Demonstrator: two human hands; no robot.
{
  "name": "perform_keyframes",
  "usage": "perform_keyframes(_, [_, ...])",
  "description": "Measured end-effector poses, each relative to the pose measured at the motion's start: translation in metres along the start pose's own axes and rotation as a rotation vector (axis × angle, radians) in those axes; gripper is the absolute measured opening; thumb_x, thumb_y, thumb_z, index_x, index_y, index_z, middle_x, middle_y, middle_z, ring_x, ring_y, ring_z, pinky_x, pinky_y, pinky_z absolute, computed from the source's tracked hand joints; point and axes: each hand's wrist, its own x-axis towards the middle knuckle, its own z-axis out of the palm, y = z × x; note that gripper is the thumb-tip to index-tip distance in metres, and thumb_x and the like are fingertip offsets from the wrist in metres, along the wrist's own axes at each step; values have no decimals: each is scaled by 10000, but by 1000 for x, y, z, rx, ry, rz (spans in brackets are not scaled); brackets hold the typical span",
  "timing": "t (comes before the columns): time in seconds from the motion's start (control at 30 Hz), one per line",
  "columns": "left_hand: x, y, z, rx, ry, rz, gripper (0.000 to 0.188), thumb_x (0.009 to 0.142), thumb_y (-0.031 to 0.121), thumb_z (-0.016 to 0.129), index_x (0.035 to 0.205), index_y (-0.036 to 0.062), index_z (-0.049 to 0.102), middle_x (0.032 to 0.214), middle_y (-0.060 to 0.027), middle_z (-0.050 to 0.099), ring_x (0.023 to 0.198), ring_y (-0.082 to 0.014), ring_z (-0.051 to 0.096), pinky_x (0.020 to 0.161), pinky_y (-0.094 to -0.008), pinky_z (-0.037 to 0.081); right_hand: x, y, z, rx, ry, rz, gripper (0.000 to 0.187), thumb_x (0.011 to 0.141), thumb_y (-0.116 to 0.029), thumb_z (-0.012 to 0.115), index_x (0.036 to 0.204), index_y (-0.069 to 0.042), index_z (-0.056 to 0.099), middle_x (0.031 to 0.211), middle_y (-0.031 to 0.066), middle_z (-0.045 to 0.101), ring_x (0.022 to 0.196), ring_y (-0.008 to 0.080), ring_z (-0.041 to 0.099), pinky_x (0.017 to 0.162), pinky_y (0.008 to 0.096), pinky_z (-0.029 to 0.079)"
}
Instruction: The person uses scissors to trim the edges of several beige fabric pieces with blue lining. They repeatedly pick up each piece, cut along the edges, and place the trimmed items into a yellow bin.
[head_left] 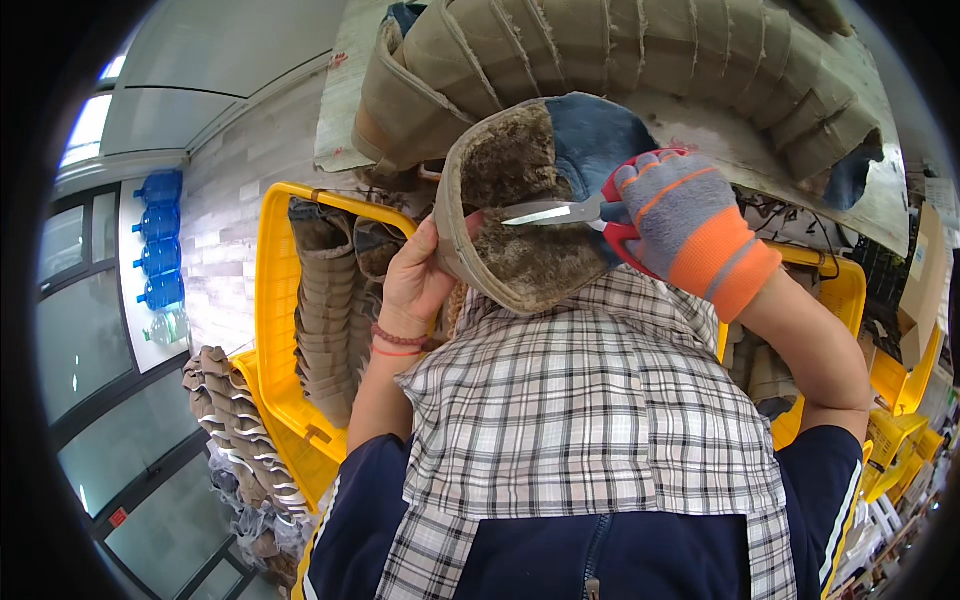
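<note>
My bare left hand (412,282) grips the rim of a fur-lined boot upper (518,158), tan outside, with brown fleece and a blue patch inside. Its fingers reach round to the inner side. In my right hand (692,222), which wears a grey and orange knit glove, is a pair of red-handled scissors (558,213). The blades point left into the opening of the upper, over the fleece. Whether they touch the lining I cannot tell. Beyond it, a long row of nested tan boot uppers (620,50) lies on the table.
A pale worktable (338,115) stands ahead. At the left, a yellow crate (272,260) holds stacked uppers, and another stack (235,420) sits beside it. A second yellow crate (848,290) is at the right. Blue water jugs (160,240) line the far left.
</note>
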Motion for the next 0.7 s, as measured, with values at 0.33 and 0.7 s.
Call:
perform_keyframes(0.33, [7, -4, 9, 80, -6, -63, 519, 929, 205, 548, 1350, -37, 365, 1306, -170, 496, 1220, -260, 477, 1065, -392, 360, 13, -11, 16, -28, -36, -41, 248, 782, -305, 630, 928, -105, 642, 819, 79, 635, 789, 222, 622, 690, 336, 479])
perform_keyframes(0.7, [4, -4, 2, -37, 7, -100, 400, 962, 153, 469, 1310, -38, 417, 1320, -301, 429, 1269, -344, 416, 1076, -429, 343, 1, 11, 20, -47, 129, 82, 300, 759, -325, 680, 955, -105, 622, 815, 65, 644, 783, 247, 624, 704, 349, 491])
